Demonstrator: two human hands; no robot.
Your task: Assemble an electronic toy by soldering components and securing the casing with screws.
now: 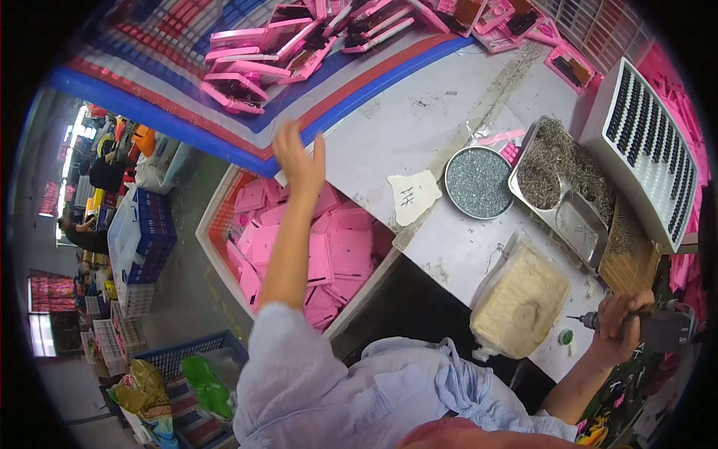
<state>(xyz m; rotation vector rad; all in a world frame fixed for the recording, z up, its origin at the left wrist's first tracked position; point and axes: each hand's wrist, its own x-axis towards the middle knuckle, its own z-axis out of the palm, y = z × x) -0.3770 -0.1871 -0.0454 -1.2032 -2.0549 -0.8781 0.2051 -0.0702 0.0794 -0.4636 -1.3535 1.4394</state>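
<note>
From beside the table, I see the person's right hand (622,317) wrapped around a dark electric screwdriver (668,330), out over the table's right-hand end. The tool's long axis runs crosswise to the person, close to level in my view: its thick body lies to the right, and its thin bit (573,317) points to the person's left, in toward the table. The bit ends in the air near a small green-topped piece (566,337); I can't tell how high above the tabletop (381,142) it sits.

The left hand (299,159) is open, fingers and thumb spread, with nothing visible in its grasp. It reaches forward over the near corner of a blue-rimmed, striped basket (161,119); whether it touches the rim I can't say. Toward the basket's far side, pink cases (238,91) lie heaped, tilted at differing angles, several with their long edges slanting up to the right.

Below the left forearm, a crate (366,293) holds flat pink panels (351,248) jumbled every way. On the table stand a round dish of grey grains (479,182), a metal tray (585,228) with a tangle of small metal parts (553,165), and a tan block in clear wrapping (521,299).
</note>
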